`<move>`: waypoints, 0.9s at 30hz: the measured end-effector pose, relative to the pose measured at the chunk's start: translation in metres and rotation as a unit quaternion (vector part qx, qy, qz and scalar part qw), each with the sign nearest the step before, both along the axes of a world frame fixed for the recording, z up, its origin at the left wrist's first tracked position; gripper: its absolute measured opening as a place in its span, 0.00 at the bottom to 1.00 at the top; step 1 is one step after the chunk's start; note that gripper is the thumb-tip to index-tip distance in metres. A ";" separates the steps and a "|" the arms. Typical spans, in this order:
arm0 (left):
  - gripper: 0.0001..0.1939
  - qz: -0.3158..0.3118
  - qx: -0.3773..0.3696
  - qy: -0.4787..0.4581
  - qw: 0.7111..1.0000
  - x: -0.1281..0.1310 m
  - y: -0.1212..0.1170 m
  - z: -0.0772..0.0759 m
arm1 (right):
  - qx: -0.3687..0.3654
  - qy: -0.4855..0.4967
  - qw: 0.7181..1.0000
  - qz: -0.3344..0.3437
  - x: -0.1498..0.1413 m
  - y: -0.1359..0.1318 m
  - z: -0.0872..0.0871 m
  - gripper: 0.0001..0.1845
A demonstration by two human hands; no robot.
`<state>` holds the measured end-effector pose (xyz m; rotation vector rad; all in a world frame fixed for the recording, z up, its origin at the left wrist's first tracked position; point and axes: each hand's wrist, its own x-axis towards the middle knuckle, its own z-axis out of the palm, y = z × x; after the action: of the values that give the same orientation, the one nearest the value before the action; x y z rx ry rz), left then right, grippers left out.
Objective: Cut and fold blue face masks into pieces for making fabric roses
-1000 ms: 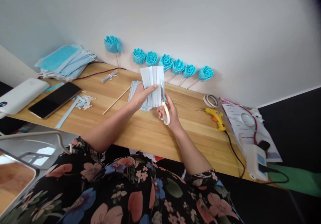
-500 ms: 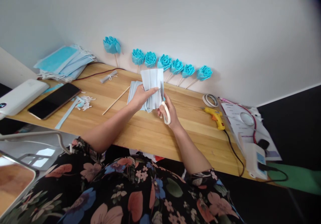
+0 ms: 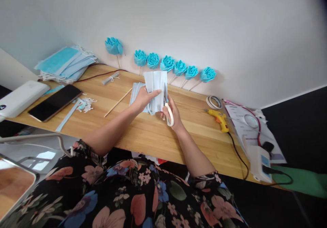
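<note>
My left hand is closed on a pale blue pleated mask sheet, thumb laid across its front. In my right hand are white-handled scissors, fingers wrapped around the loops. Their blades point away from me, along the right edge of the mask sheet. Part of the blades is hidden by the material. Behind my left hand, more pleated pale blue sheets lie on the wooden table. A thin wooden stick rests to the left of them.
Several blue flowers on sticks lean against the wall. At left are stacked masks, a phone, a white power bank and cut scraps. A yellow glue gun, tape rolls and a power strip are at right.
The mask sheet has dropped very slightly toward me, and the scissor blades have shifted a little against its right edge. Both hands keep their hold.
</note>
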<state>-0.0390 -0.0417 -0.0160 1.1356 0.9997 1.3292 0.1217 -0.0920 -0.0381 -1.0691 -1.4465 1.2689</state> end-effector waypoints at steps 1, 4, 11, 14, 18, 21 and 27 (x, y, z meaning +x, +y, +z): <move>0.24 -0.003 -0.002 0.001 1.000 0.001 0.000 -0.001 | 0.000 -0.002 1.000 -0.001 0.000 0.000 0.000 0.50; 0.24 -0.018 -0.005 0.001 1.000 0.002 0.001 -0.004 | 0.001 0.000 1.000 -0.003 0.000 0.000 0.000 0.49; 0.25 -0.019 0.002 -0.009 1.000 0.003 0.002 -0.004 | 0.016 0.004 1.000 0.009 0.001 -0.002 0.003 0.49; 0.25 -0.013 -0.005 -0.009 1.000 0.003 0.001 -0.003 | 0.014 -0.010 1.000 0.006 0.000 -0.003 0.005 0.50; 0.26 -0.011 -0.012 -0.007 1.000 0.003 0.000 -0.003 | 0.005 -0.027 1.000 -0.006 0.000 -0.004 0.007 0.50; 0.26 -0.008 -0.013 -0.006 1.000 0.003 0.000 -0.002 | 0.003 -0.025 1.000 -0.006 -0.001 -0.005 0.007 0.50; 0.26 -0.012 -0.009 -0.003 1.000 0.003 0.000 -0.002 | 0.004 -0.002 1.000 -0.004 -0.001 -0.005 0.007 0.51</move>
<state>-0.0361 -0.0420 -0.0177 1.1255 0.9885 1.3007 0.1202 -0.0970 -0.0309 -1.0721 -1.4472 1.2549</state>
